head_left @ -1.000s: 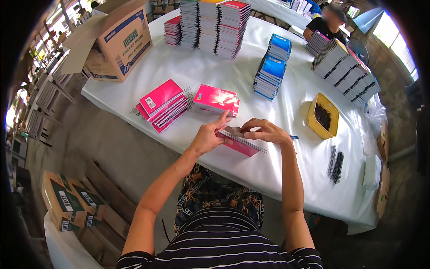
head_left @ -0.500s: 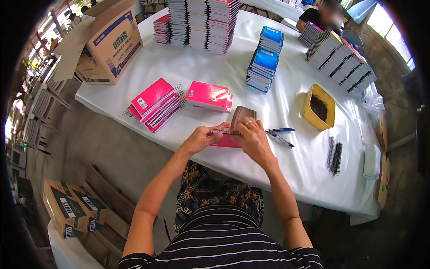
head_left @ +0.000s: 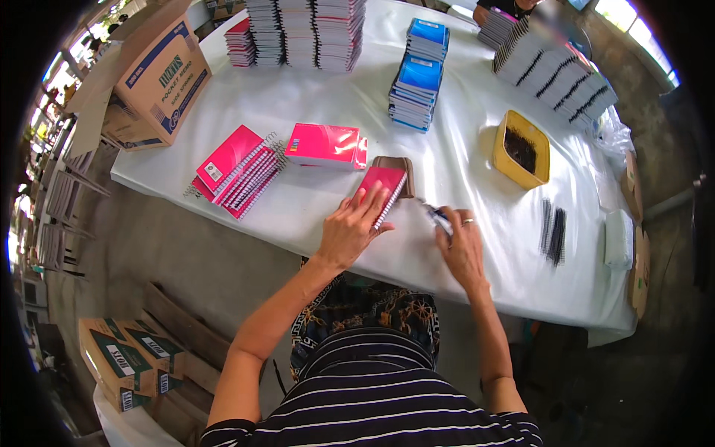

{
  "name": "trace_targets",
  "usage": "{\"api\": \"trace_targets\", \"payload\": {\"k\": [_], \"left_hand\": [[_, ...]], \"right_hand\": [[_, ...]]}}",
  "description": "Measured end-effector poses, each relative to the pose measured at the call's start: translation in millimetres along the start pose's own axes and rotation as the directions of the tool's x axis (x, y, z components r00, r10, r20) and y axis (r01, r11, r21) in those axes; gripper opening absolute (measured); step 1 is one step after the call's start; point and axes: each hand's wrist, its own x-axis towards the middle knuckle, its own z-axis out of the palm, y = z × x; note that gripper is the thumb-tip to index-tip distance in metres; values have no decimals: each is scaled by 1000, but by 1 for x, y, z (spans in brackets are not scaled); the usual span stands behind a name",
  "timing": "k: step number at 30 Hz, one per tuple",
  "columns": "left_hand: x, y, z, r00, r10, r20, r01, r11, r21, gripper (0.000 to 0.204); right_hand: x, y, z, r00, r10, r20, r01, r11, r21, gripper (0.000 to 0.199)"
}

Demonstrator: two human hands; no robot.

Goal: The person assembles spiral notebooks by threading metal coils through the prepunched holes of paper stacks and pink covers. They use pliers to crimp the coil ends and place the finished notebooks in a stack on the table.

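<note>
A pink spiral notebook [head_left: 395, 179] lies slanted on the table, its wire binding along the right edge. My left hand [head_left: 348, 232] rests flat on its cover, fingers stretched out, the thumb by the lower end of the coil. Part of a brown block-like object [head_left: 407, 177] shows under and beside the notebook's top. To the right, my right hand [head_left: 465, 252] is closed around blue-handled cutting pliers [head_left: 438, 216]. Motion blurs the pliers; their tip points toward the notebook's lower right side.
Pink notebooks with protruding coils [head_left: 237, 167] and a pink stack [head_left: 324, 145] lie leftward. Beyond are blue notebooks [head_left: 418, 78], tall notebook stacks [head_left: 299, 37] and a cardboard box [head_left: 167, 86]. Rightward sit a yellow tub [head_left: 500, 153] and loose black coils [head_left: 553, 235]. A person [head_left: 514, 6] sits across.
My right hand has left the notebook's binding and taken hold of the pliers from the table. The notebook has turned to a slant, with my left hand now flat on it.
</note>
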Motion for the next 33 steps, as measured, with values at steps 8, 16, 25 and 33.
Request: {"api": "trace_targets", "payload": {"k": [8,16,25,33], "left_hand": [[2,6,0,996,-94,-10,93,995,-31,60],[6,9,-2,993,-105,-56,107,994,17,58],[19,-15,-59,990,-32,-136,66,967,248,62],[31,-153,-186,948,-307,-86,179,735,-654,60]], "right_hand": [[-23,-46,7,947,-303,-107,302,953,-27,46],[-11,-44,8,926,-375,-51,377,925,48,30],[25,-12,-23,941,-115,320,-28,912,410,29],[63,17,-13,983,-155,-98,158,987,27,54]]}}
